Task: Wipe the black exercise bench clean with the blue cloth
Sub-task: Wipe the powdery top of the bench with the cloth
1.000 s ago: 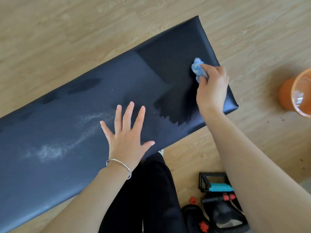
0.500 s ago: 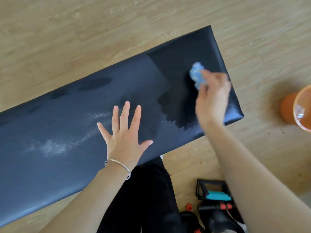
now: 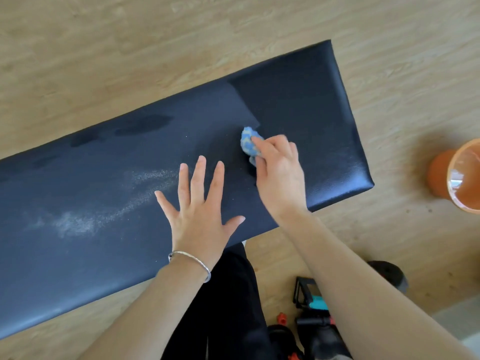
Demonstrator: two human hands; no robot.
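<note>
The black exercise bench [image 3: 109, 255] runs across the view from lower left to upper right. Its right end looks darker and wet, and a streak of white dust [image 3: 78, 222] lies on its left part. My right hand [image 3: 279, 175] grips the bunched blue cloth [image 3: 248, 143] and holds it down on the bench at the edge of the dark patch. My left hand [image 3: 200, 211] rests flat on the bench with fingers spread, just left of the right hand.
An orange bucket [image 3: 457, 175] stands on the wooden floor to the right of the bench. Black exercise gear with red and teal parts [image 3: 311, 313] sits on the floor by my legs at the bottom.
My right hand has slid the cloth leftward from the bench's right end toward its middle. The left hand stayed flat on the bench. The view shifted, so the bench sits further right.
</note>
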